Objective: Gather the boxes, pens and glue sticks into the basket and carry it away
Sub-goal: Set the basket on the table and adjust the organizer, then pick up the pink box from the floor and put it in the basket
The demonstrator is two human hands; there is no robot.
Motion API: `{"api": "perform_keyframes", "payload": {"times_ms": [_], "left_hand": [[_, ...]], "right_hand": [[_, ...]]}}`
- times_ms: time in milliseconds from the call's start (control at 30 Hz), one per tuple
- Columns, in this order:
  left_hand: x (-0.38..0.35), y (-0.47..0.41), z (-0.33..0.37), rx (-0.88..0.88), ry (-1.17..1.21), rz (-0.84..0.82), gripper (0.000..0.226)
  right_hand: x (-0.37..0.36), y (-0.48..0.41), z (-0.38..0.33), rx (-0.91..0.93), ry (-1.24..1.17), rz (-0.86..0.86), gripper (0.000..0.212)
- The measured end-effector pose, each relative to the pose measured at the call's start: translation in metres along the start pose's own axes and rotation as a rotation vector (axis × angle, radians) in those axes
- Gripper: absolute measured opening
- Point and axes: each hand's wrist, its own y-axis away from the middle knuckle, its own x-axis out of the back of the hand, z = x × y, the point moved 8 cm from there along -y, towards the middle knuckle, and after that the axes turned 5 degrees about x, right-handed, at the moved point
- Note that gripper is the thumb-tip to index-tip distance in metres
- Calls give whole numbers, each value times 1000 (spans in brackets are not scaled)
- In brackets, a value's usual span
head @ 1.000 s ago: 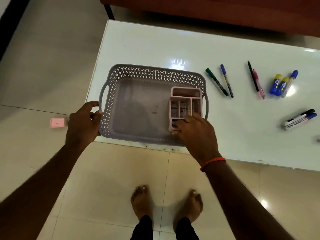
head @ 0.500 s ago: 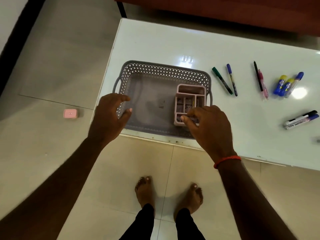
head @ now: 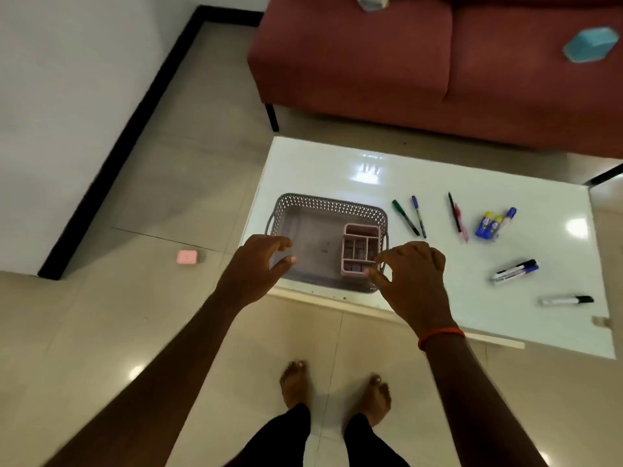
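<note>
Head view: L hand [head: 256, 267] & R hand [head: 414, 279] hover, fingers loose, holding nothing, over grey basket [head: 330, 204] w/ pink box [head: 362, 226] inside, on worktop [head: 320, 163].

Single head-worn wide-angle view, tilted steeply down and forward. Mid-frame and near: basket [head: 330, 205] on table [head: 320, 170]. Farther off, sofa [head: 354, 62] across upper right; wearer's own feet [head: 295, 382] at bottom centre.

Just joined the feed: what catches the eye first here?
The grey basket at the white table's near-left corner, a pink divided box in its right end, with the left hand and right hand open over its near side, holding nothing. To its right, pens and glue sticks lie loose on the table.
</note>
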Motion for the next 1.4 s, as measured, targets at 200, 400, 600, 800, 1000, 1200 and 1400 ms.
{"api": "perform_keyframes", "payload": {"times_ms": [200, 400, 600, 800, 1000, 1200, 1400], "left_hand": [[47, 45, 36, 4, 5, -50, 89], [76, 71, 62, -95, -186, 14, 78], [99, 85, 78, -154, -313, 86, 75], [115, 95, 79, -138, -323, 132, 79], [119, 118, 79, -76, -341, 179, 82], [114, 139, 84, 2, -359, 236, 81], [119, 155, 81, 70, -368, 258, 76]], "right_hand": [[64, 15, -39, 12, -8, -38, 27], [88, 20, -76, -35, -85, 6, 51], [93, 18, -107, 44, -3, -38, 70], [110, 26, -110, 66, 37, -31, 67], [119, 36, -112, 144, 52, -47, 64], [128, 41, -116, 222, 64, -52, 64], [125, 42, -125, 266, 15, -61, 65]]}}
